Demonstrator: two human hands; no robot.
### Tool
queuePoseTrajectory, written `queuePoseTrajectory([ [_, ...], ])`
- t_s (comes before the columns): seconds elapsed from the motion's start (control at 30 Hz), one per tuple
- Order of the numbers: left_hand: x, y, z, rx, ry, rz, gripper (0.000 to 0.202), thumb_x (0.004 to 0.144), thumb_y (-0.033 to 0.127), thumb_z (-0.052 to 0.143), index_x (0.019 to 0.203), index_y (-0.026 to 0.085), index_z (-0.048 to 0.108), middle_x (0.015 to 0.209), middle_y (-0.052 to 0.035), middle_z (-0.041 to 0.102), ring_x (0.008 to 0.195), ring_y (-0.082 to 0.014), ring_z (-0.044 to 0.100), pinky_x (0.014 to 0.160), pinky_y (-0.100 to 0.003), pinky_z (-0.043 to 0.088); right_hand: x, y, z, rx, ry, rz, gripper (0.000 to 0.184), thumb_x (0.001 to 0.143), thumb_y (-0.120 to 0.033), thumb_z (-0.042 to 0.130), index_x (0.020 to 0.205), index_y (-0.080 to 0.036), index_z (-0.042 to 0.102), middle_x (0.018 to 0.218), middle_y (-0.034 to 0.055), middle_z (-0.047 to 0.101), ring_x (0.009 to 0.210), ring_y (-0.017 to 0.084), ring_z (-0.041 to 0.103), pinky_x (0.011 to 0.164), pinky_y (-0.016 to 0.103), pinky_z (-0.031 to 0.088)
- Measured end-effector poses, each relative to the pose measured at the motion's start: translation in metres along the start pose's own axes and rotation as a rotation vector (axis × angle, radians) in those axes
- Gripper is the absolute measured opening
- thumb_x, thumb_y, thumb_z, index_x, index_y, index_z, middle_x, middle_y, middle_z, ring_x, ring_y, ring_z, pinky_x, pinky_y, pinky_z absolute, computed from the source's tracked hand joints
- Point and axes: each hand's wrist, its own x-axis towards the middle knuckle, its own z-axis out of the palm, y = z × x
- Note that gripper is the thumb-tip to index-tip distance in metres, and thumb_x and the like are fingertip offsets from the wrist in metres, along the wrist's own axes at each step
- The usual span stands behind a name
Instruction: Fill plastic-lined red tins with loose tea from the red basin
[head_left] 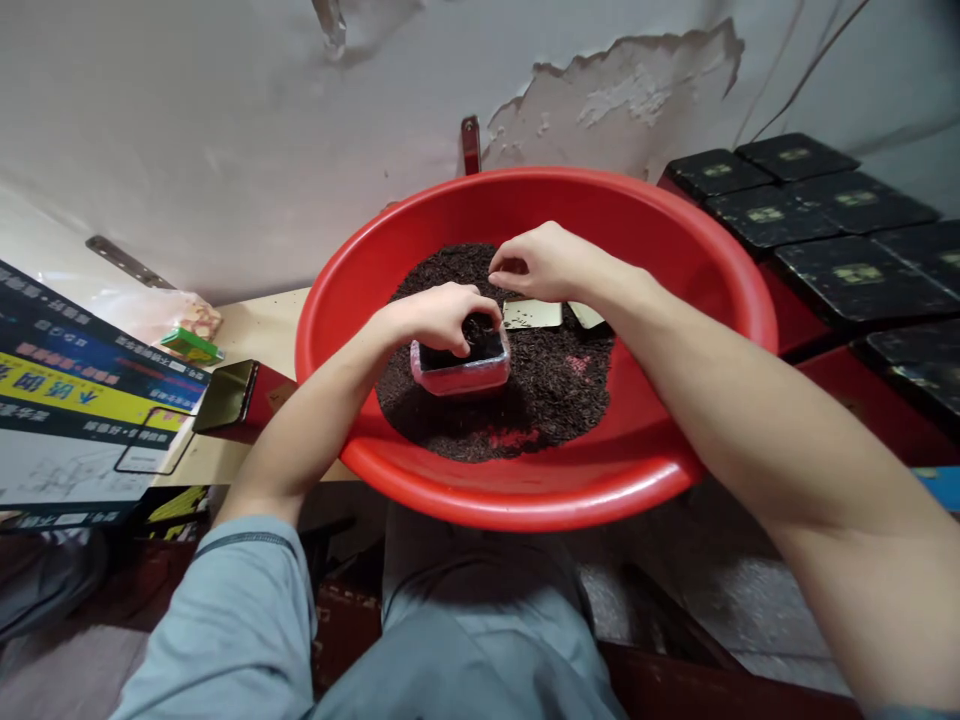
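Note:
A large red basin [536,510] holds a bed of dark dried leaves [555,385] that looks like loose tea. On it sits a small clear plastic box [461,378] with more dark leaves inside. My left hand [448,318] is curled over the box, thumb and fingers around a small heap of the leaves. Above the far side of the bed, my right hand [544,262] has its fingers bent together; anything in them is hidden. Beneath it lie a pale gold flat piece [532,314] and another pale piece [587,316], partly covered by my right forearm.
Several red tins with black lids [859,275] are stacked at the right. An open red tin [247,395] lies at the left beside a printed carton [82,400]. A green packet [191,346] and a plastic bag [150,308] rest behind it. A peeling wall [375,130] rises behind the basin.

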Motion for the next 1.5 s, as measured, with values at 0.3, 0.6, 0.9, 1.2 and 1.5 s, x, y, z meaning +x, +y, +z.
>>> queuePoseTrajectory([
  [0.3,-0.006,-0.006,0.01,-0.118,0.091,0.032,0.048,0.08,0.02,0.076,0.127,0.027,0.082,0.117,-0.0016,0.085,0.108,-0.0254,0.074,0.096,-0.034,0.054,-0.003,-0.008,0.0,0.009,0.005,-0.02,0.038,0.101,-0.046,0.063,0.124,-0.026,0.085,0.114,0.0081,0.085,0.102,0.027,0.076,0.09,0.037,0.055],
  [0.6,-0.004,-0.008,0.017,-0.163,0.202,0.028,0.029,0.097,0.047,0.073,0.107,0.022,0.083,0.109,-0.0073,0.081,0.107,-0.0256,0.071,0.093,-0.035,0.051,-0.006,-0.008,-0.006,0.017,-0.014,-0.03,0.04,0.103,-0.049,0.06,0.126,-0.029,0.085,0.115,0.0067,0.085,0.104,0.029,0.077,0.093,0.042,0.056],
  [0.9,-0.003,0.0,0.021,-0.153,0.178,-0.08,0.043,0.103,0.06,0.066,0.116,0.022,0.079,0.102,-0.0093,0.077,0.106,-0.0293,0.072,0.094,-0.038,0.053,-0.008,-0.009,-0.006,0.018,-0.022,-0.026,0.04,0.103,-0.049,0.059,0.128,-0.031,0.085,0.113,0.007,0.085,0.106,0.032,0.077,0.095,0.046,0.058],
  [1.2,0.001,-0.008,0.028,-0.158,0.183,0.011,0.031,0.097,0.026,0.07,0.126,0.022,0.081,0.114,-0.0072,0.081,0.115,-0.0261,0.072,0.1,-0.036,0.052,-0.006,-0.002,0.0,0.023,0.014,-0.067,0.034,0.102,-0.042,0.064,0.122,-0.025,0.086,0.105,0.0085,0.085,0.097,0.029,0.078,0.091,0.043,0.058],
  [1.5,-0.006,0.007,0.018,-0.155,0.135,-0.055,0.041,0.098,0.046,0.071,0.129,0.022,0.082,0.113,-0.0094,0.082,0.111,-0.0276,0.075,0.094,-0.034,0.053,-0.002,0.02,0.015,0.132,0.146,-0.17,0.025,0.098,-0.042,0.072,0.109,-0.025,0.087,0.092,0.0063,0.083,0.087,0.027,0.076,0.082,0.04,0.061],
])
